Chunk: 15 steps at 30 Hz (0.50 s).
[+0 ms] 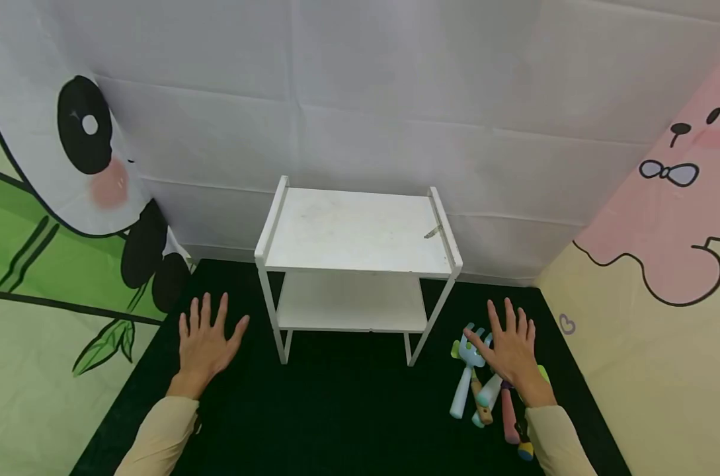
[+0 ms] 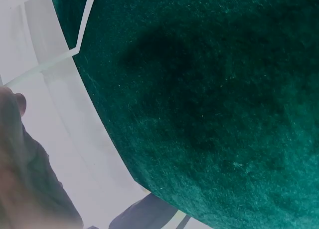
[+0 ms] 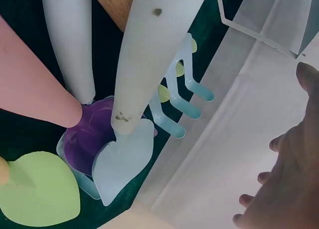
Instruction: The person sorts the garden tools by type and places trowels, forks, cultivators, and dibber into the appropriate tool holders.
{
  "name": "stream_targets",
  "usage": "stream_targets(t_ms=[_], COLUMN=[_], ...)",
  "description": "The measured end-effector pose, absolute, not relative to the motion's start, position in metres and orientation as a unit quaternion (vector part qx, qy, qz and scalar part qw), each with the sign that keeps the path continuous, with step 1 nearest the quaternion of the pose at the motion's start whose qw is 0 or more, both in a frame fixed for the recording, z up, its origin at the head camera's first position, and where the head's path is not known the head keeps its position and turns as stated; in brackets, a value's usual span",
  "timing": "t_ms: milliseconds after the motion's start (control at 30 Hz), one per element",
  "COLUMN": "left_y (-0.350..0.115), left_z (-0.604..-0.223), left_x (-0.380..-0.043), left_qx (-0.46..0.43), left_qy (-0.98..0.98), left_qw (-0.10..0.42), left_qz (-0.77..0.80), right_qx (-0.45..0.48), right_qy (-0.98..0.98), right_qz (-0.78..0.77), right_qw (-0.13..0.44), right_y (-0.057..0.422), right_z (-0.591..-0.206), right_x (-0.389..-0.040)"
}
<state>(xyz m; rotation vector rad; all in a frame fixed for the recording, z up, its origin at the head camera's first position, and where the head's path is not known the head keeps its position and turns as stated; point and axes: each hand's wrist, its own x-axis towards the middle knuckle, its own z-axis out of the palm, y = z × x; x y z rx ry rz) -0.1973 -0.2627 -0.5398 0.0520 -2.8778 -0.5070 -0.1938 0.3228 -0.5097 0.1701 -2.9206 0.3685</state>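
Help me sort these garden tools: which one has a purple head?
The pink-handled tool: its head is purple, whereas the fork and pointed spade have pale blue heads and another blade is light green.

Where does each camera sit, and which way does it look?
Head: worn there, looks forward and down at a white shelf; left hand, right hand and sleeves show.
Left wrist: worn there, looks at the green surface; part of the left hand shows.
Right wrist: worn there, looks at garden tools; part of the right hand shows.
Head and right wrist share the blue fork.
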Motion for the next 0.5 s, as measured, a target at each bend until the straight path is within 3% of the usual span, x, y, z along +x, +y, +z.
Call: stream_targets(t_ms=[167, 500], left_y=[-0.262, -0.26], left_z=[-0.538, -0.527], left_x=[-0.199, -0.196], left_qx=[0.015, 0.009], left_qy=[-0.976, -0.945], left_qw=[0.122, 0.201], left_qz=[-0.18, -0.258], right_qx=[0.066, 0.065], right_qy=[-0.983, -0.961], right_qz=[0.129, 0.211], right_qw=[0.115, 0.167], right_y=[0.325, 0.329], right_z=[-0.51, -0.51], right_x=[-0.193, -0.186])
